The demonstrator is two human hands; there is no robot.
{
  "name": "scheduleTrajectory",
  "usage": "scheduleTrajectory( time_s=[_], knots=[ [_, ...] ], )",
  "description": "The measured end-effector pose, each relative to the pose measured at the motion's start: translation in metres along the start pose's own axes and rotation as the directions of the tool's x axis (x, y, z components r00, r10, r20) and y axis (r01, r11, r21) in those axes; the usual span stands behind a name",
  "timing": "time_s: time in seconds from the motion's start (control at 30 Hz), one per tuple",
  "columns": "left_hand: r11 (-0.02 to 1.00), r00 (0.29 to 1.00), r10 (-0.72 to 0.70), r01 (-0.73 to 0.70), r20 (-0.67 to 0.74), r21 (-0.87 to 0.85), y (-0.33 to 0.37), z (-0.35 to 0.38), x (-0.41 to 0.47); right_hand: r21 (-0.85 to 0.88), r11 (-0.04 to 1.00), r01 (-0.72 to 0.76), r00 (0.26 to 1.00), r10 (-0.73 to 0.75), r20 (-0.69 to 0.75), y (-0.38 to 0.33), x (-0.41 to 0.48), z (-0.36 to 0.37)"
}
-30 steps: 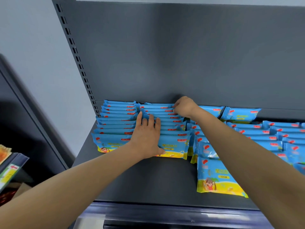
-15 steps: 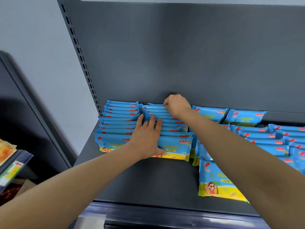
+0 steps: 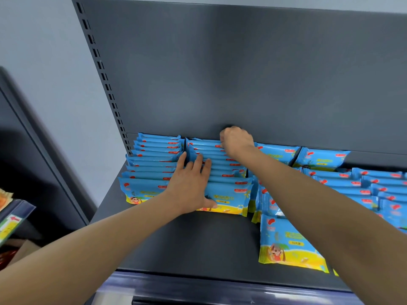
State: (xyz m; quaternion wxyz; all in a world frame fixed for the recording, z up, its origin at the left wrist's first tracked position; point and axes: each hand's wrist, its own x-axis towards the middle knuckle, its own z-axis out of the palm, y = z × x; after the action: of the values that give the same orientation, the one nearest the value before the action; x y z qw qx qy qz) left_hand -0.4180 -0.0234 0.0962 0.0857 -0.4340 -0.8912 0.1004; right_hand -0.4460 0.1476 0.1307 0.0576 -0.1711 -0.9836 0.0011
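Blue packs (image 3: 222, 170) marked "10片装" | left hand (image 3: 191, 188) lay flat, fingers straight, pressed on front pack (image 3: 231, 193) | right hand (image 3: 236, 140) curled at rear pack (image 3: 202, 142), grip hidden

The left hand (image 3: 189, 188) lies flat, with straight fingers, on the front packs of the second row (image 3: 222, 172) of blue packs. The right hand (image 3: 236, 140) is at the rear end of this row, close to the back panel (image 3: 220, 73). Its fingers are curled down on the rear packs, and it is not visible whether they pinch one. The first row (image 3: 154, 164) stands just to the left. One pack (image 3: 288, 241) lies flat on the shelf (image 3: 187, 243), at the front right.
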Motion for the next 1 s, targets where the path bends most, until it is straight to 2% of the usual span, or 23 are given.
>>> scheduleTrajectory(
  time_s=[0.27, 0.4, 0.5, 0.67, 0.8, 0.93, 1.0],
  knots=[
    [1.0, 1.0, -0.007, 0.007, -0.018, 0.008, 0.001, 0.0, -0.001, 0.085, 0.996, -0.029, 0.999, 0.03, -0.01, 0.013, -0.006, 0.001],
    [1.0, 1.0, -0.006, 0.006, -0.016, 0.0, 0.001, 0.0, -0.001, 0.274, 0.959, -0.072, 0.997, 0.059, 0.054, 0.026, -0.005, -0.004],
    [1.0, 1.0, -0.002, 0.002, -0.013, -0.009, 0.002, 0.0, -0.001, 0.341, 0.935, -0.096, 0.995, 0.083, 0.052, 0.035, -0.009, -0.01],
    [1.0, 1.0, -0.005, 0.005, 0.0, -0.017, 0.004, -0.001, -0.002, 0.398, 0.916, -0.04, 0.999, 0.03, 0.032, 0.038, -0.022, -0.025],
    [0.999, 0.996, 0.043, -0.045, -0.078, -0.021, 0.001, -0.003, -0.007, 0.405, 0.914, 0.041, 0.995, -0.073, 0.065, 0.035, -0.035, -0.031],
    [0.989, 0.958, 0.124, -0.139, -0.259, -0.041, -0.002, 0.005, -0.011, 0.402, 0.914, 0.05, 0.998, -0.06, 0.012, 0.034, -0.042, -0.032],
    [0.986, 0.942, 0.141, -0.163, -0.305, -0.047, -0.003, 0.007, -0.012, 0.403, 0.913, 0.06, 0.997, -0.076, 0.024, 0.036, -0.046, -0.032]
  ],
)
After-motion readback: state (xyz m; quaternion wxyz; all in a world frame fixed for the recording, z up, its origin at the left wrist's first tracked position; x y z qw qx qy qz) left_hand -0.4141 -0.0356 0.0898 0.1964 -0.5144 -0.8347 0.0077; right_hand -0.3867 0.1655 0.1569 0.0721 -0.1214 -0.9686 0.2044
